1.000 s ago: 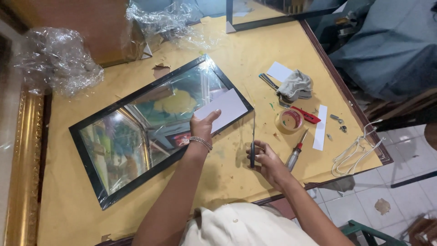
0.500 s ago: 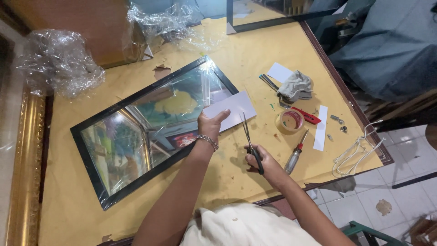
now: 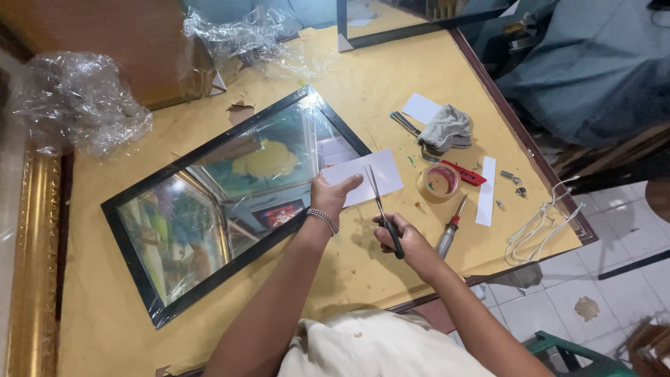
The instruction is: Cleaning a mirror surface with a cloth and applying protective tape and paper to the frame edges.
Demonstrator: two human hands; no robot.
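The left hand (image 3: 328, 194) pinches the near-left corner of a white card (image 3: 363, 176), which lies partly over the right corner of the black-framed picture (image 3: 223, 199) near the tabletop centre. The right hand (image 3: 405, 241) grips scissors (image 3: 380, 206) by the handles, blades parted, tips on the card. A tape roll (image 3: 440, 181) and a screwdriver (image 3: 450, 230) lie just right of them.
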